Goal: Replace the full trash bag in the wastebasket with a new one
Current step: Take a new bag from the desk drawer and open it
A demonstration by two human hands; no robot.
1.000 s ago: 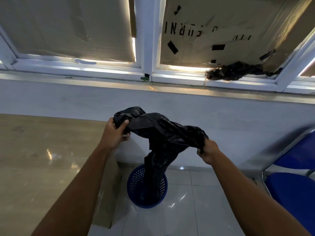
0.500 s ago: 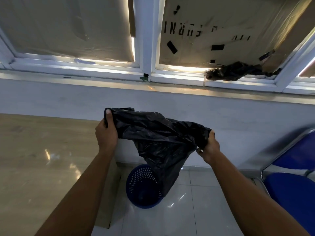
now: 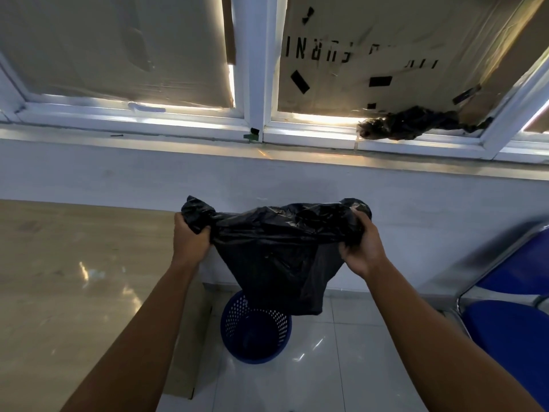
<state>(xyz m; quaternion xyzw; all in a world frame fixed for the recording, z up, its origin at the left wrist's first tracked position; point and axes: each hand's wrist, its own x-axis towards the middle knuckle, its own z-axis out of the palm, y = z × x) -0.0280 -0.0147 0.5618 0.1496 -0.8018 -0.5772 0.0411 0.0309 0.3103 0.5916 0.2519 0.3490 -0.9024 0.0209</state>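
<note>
While the blue wastebasket (image 3: 255,331) stands on the white floor, the black trash bag (image 3: 276,257) hangs in the air above it, in front of the wall. The basket's inside wall, full of little holes, shows. Its bottom is dark, and I cannot tell what lies there. The bag's low end covers part of the basket's back rim; I cannot tell if they touch.

The left hand (image 3: 190,236) is curled tight round one bunched top corner of the bag. The right hand (image 3: 361,248) grips the other corner, and the bag's top is stretched between them.

A shiny wooden table (image 3: 74,278) is on the left, near the basket. Blue chairs (image 3: 511,331) are on the right. Another crumpled black bag (image 3: 416,123) lies on the window ledge, below brown cardboard (image 3: 118,46) covering the glass.
</note>
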